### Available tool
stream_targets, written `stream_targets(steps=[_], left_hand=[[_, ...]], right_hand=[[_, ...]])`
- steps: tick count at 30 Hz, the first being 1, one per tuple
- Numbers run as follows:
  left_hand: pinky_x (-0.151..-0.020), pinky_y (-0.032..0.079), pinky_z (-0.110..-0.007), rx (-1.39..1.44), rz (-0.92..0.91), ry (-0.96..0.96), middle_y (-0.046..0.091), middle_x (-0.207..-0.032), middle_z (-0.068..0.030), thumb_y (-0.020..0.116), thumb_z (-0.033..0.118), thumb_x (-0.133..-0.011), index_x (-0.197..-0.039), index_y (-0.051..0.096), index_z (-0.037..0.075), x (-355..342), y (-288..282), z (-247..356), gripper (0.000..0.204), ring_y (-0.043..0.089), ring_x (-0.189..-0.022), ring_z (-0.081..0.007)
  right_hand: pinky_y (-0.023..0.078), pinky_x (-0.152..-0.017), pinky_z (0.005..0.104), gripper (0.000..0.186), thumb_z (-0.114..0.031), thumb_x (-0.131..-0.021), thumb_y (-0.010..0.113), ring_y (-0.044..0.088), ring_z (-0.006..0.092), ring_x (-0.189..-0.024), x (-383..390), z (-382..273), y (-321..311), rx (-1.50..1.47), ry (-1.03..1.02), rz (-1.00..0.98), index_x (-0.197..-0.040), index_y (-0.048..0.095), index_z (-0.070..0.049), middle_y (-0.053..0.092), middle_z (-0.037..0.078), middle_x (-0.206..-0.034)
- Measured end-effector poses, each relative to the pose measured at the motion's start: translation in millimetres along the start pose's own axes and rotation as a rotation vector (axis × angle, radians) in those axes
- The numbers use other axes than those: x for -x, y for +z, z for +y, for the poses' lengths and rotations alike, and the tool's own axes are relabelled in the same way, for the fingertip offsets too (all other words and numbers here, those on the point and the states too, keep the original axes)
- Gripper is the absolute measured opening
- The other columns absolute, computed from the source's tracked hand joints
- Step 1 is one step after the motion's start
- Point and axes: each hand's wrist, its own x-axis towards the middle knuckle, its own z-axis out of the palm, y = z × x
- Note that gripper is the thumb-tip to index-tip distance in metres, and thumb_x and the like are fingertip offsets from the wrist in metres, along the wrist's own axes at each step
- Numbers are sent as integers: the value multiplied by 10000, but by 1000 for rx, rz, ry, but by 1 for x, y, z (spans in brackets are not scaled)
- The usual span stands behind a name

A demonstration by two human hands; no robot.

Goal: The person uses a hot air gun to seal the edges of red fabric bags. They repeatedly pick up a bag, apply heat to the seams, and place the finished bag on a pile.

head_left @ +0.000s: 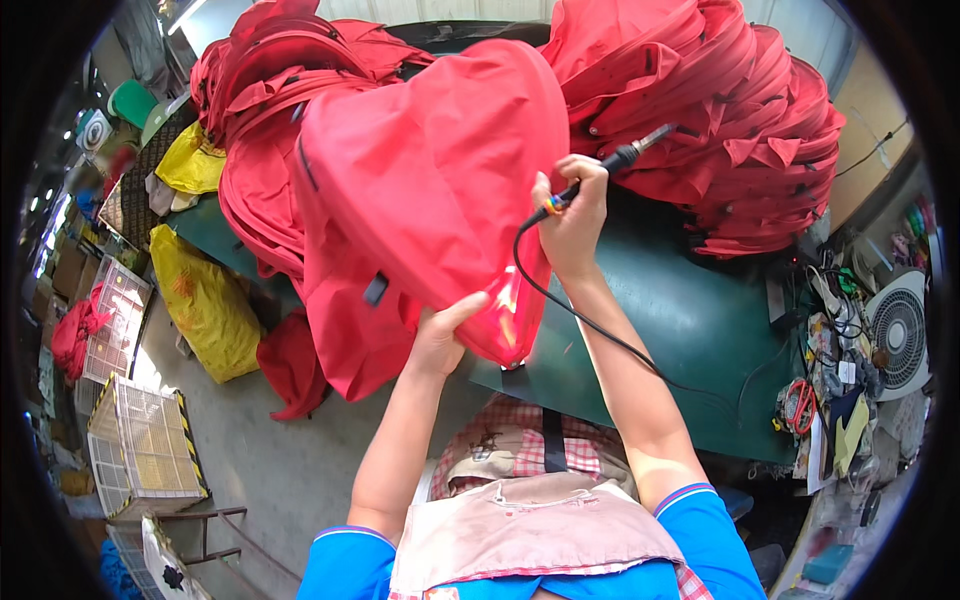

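Note:
A large red fabric piece (430, 140), rounded at its far end and narrowing to a point toward me, hangs over the near side of the green table. My left hand (442, 335) grips it near that point, thumb on top and fingers hidden underneath. Bright light falls on the cloth beside the thumb. In my right hand (575, 215) is a soldering iron (625, 156) with a black handle and a metal shaft, its tip directed away to the far right. The iron's black cord (600, 328) loops down across my right forearm. The right fingers also lie against the red cloth's edge.
Heaps of similar red fabric pieces (710, 130) cover the far side of the green table (680, 330). A white fan (897, 335) and tangled cables stand at right. Yellow bags (205, 315) and a wire basket (145, 450) sit at left.

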Motion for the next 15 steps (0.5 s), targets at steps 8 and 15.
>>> stream_targets(steps=[8, 15], left_hand=[[-952, 544, -379, -187, 6, -175, 638, -1217, -98, 800, 45, -833, -1306, 546, 6, -9, 3, -12, 538, 639, -1120, -220], [-990, 516, -361, -305, 35, 4, 624, -1254, -95, 746, 106, -910, -1320, 537, -15, -12, -3, -26, 476, 618, -1154, -204]], right_hand=[[507, -692, 330, 205, -93, -951, 657, 588, 211, -784, -20, -57, -41, 55, -133, -76, -1100, 527, -39, 601, 115, -956], [500, -580, 270, 384, -244, -991, 614, 548, 109, -625, 34, -143, -149, -247, 524, -465, -1272, 634, 16, 628, 85, -829]])
